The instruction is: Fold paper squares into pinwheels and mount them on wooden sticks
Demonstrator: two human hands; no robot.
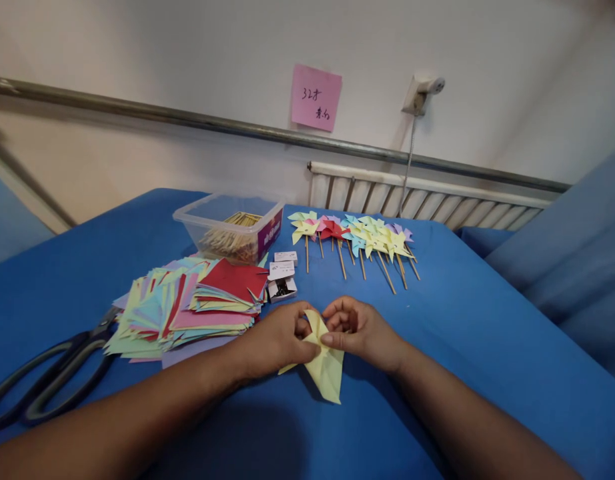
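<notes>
A yellow paper square point(326, 365), cut and partly folded, lies on the blue table point(467, 333) near its front. My left hand point(277, 340) pinches its upper left flap. My right hand point(360, 330) has its fingers curled on the folded tips at the centre. A pile of coloured cut paper squares point(187, 303) lies just left of my left hand. A row of finished paper pinwheels on wooden sticks point(357, 240) lies beyond my hands.
A clear plastic tub of wooden sticks point(232, 230) stands at the back left. Small open boxes of pins point(281, 280) sit beside the paper pile. Black scissors point(52, 373) lie at the left edge. A radiator and a pink note are on the wall behind.
</notes>
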